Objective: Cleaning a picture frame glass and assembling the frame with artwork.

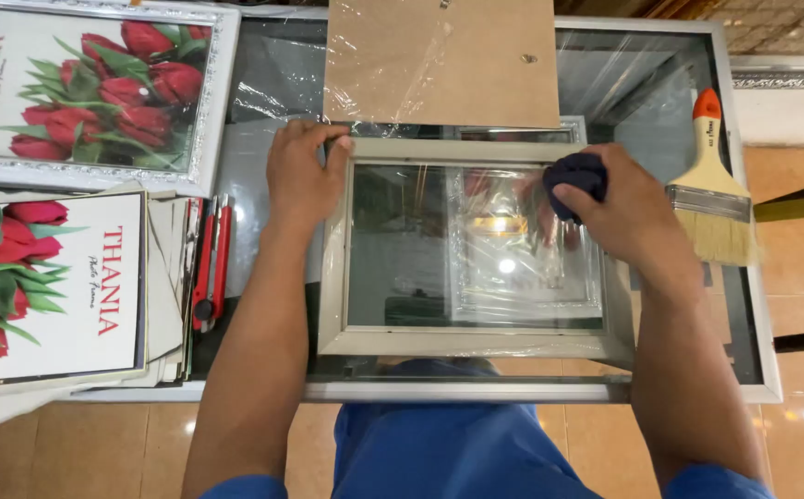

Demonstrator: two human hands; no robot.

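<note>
Conceivably the frame slips: left hand merely presses its far-left corner, right-hand fingers pinching the dark cloth.

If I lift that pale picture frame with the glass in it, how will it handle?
The picture frame is probably stiff, since its straight moulding lies flat on the glass table. Its glass pane looks fragile and may be loose with the brown backing board lying apart. The left hand steadies a corner, so it may slide on that smooth top.
</note>
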